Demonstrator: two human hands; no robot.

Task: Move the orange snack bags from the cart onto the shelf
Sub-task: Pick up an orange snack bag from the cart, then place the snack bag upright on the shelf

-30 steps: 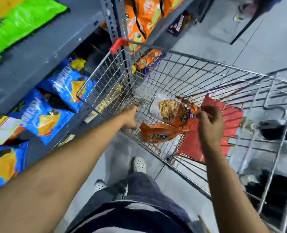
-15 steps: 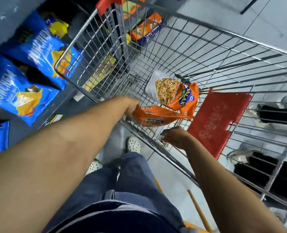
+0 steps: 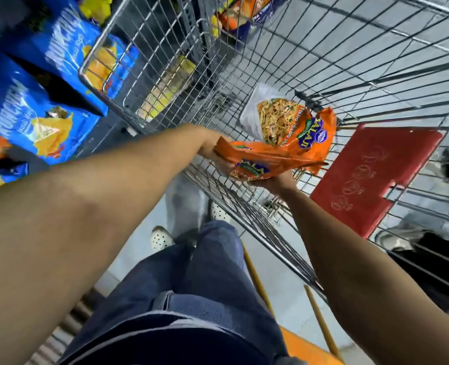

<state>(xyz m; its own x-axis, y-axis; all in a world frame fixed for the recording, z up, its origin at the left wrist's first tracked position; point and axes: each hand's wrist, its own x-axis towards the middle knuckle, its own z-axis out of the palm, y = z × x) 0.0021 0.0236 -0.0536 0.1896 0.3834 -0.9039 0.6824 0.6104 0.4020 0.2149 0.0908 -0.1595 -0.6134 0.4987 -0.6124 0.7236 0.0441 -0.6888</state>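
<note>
My left hand [image 3: 214, 151] and right hand [image 3: 276, 181] closed on two orange Balaji snack bags [image 3: 284, 151] (fingers mostly hidden), above wire cart [image 3: 218, 83], blue chip bags [image 3: 44, 122] far left.

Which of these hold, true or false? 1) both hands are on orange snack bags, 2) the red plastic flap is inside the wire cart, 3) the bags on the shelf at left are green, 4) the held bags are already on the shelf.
1. Both hands are on the orange snack bags: true, left hand at their left end, right hand underneath.
2. The red plastic flap is inside the wire cart: true.
3. The shelf bags at left are green: false, they are blue snack bags.
4. The held bags are on the shelf: false, they are above the cart.
</note>
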